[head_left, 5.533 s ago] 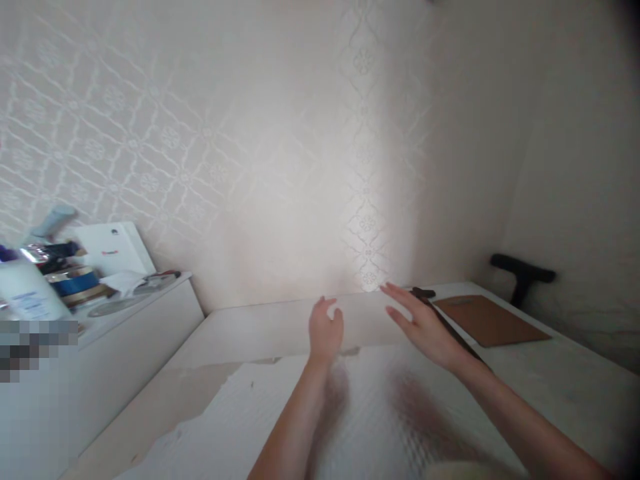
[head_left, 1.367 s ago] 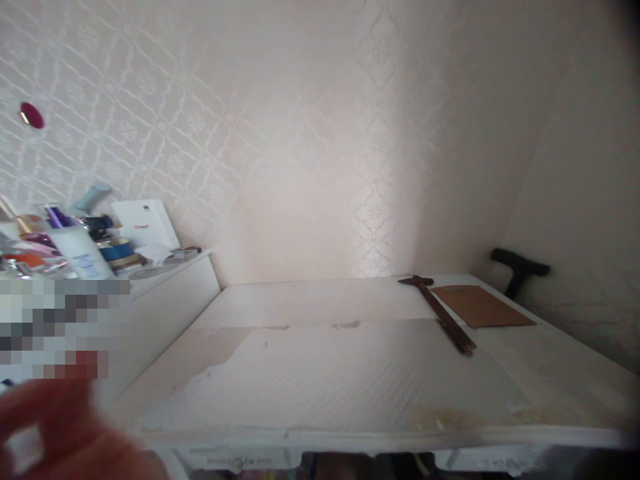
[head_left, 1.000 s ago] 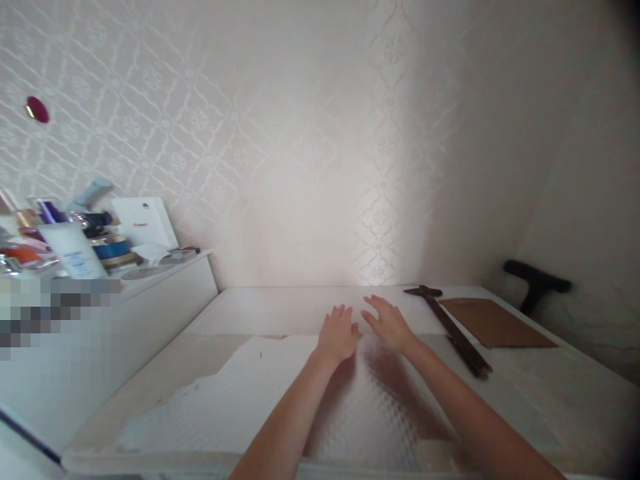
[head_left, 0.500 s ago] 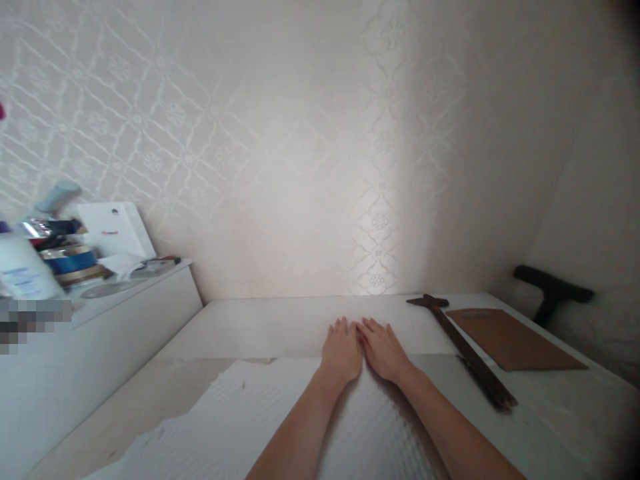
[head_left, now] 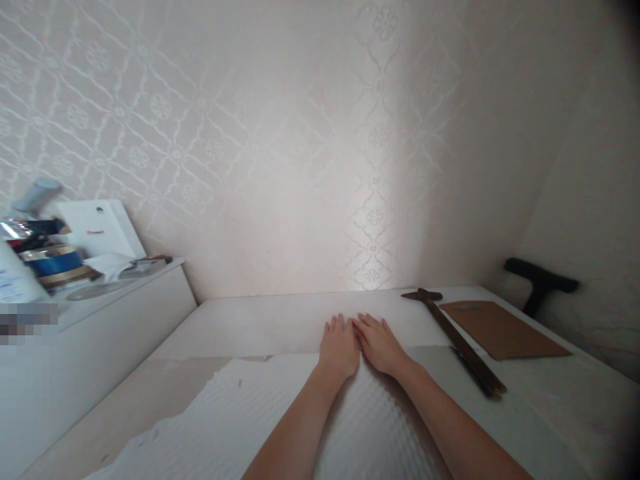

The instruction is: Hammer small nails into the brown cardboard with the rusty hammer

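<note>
My left hand [head_left: 339, 347] lies palm down with its fingers stretched out, over the far edge of a white textured sheet [head_left: 250, 403]. Close beside it, my right hand [head_left: 381, 345] rests flat in the same way, and the two hands touch near the thumbs and forefingers. Neither hand shows anything held. Whatever is directly under the palms is hidden. The sheet spreads toward me beneath both forearms, with a ragged left edge. To the right of my right hand lies a hammer [head_left: 453, 337] with a dark head and a long handle.
A brown clipboard [head_left: 505, 330] lies right of the hammer on the white table [head_left: 260, 327]. Beyond the table's right edge stands a black T-shaped handle [head_left: 543, 277]. On the left, a white cabinet [head_left: 120, 340] carries rolls of tape [head_left: 55, 261], a white box [head_left: 103, 229] and a bottle [head_left: 17, 277].
The view has shifted slightly, so the surroundings sit a little farther left and higher. Both hands keep the same flat pose, side by side.
</note>
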### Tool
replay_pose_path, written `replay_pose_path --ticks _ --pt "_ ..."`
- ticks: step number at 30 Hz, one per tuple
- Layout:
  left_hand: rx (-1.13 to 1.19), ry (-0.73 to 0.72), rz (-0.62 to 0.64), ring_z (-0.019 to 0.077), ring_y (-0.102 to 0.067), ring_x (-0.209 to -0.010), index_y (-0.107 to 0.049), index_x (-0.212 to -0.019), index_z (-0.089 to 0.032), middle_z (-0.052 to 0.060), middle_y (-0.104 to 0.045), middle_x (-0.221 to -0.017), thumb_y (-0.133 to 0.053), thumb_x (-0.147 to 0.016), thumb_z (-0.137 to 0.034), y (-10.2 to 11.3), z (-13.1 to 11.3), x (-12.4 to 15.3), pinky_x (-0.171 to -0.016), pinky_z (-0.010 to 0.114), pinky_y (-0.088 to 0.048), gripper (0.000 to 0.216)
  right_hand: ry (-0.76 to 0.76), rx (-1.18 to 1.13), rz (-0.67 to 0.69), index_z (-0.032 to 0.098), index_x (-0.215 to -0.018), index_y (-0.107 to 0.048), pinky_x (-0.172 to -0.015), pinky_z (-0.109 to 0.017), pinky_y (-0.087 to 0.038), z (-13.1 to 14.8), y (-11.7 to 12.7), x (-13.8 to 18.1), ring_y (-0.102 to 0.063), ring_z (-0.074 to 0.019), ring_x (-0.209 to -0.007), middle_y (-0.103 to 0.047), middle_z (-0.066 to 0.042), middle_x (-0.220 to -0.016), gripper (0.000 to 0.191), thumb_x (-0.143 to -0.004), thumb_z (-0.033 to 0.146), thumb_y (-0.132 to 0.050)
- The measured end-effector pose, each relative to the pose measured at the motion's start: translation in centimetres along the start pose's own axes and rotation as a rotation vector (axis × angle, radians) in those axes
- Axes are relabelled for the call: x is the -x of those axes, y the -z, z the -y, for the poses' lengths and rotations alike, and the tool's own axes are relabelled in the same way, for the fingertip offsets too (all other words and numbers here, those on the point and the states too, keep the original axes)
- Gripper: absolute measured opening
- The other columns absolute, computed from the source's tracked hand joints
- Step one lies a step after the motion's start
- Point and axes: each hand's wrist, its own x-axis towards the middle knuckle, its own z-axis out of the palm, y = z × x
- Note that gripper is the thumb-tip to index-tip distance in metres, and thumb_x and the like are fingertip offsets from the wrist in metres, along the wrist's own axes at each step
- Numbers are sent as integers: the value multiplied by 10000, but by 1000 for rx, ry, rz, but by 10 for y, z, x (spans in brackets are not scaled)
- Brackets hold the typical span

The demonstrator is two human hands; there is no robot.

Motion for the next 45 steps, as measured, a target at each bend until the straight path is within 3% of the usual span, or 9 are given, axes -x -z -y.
replay_pose_path --ticks 45 --pt "-23 23 13 292 -302 -1382 -379 -1415 -76 198 -320 -1491 -235 -958 -222 3 -4 2 -1131 440 -257 501 -4 -36 -2 143 -1389 -453 -1111 -516 -206 -4 -3 -2 -306 -266 -1377 -386 -142 -1480 481 -937 199 -297"
